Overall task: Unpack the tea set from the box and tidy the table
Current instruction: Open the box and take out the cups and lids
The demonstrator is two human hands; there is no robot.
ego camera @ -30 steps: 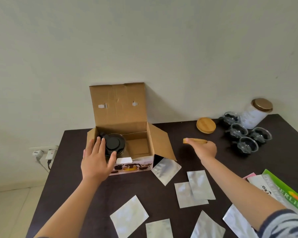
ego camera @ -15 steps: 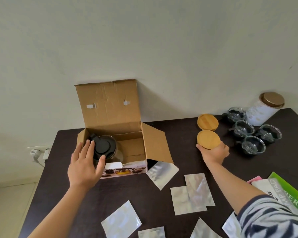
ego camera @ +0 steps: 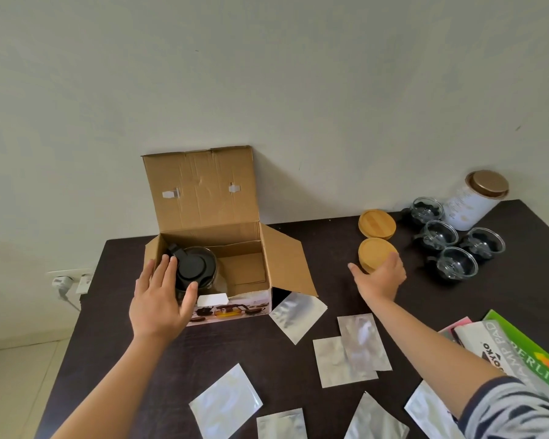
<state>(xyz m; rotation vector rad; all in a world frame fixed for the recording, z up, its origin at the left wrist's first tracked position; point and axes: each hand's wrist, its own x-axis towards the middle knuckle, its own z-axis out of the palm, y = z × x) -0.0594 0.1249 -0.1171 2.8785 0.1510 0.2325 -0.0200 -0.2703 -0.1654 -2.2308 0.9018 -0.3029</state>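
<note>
the left hand [ego camera: 159, 299] rests spread on the cardboard box [ego camera: 235, 274], likely steadying it around the teapot [ego camera: 194, 267], while the right hand [ego camera: 381, 277], fingers loosely spread, sets a bamboo coaster [ego camera: 376, 253] beside its twin [ego camera: 376, 224].

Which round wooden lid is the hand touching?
The nearer wooden lid, the one closer to the person. The right hand rests on its front edge, while the other wooden lid sits untouched just behind it, nearer the wall.

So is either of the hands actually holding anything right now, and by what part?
The right hand rests on the near edge of a round wooden lid; a real grip cannot be told. The left hand is open at the box, holding nothing.
</note>
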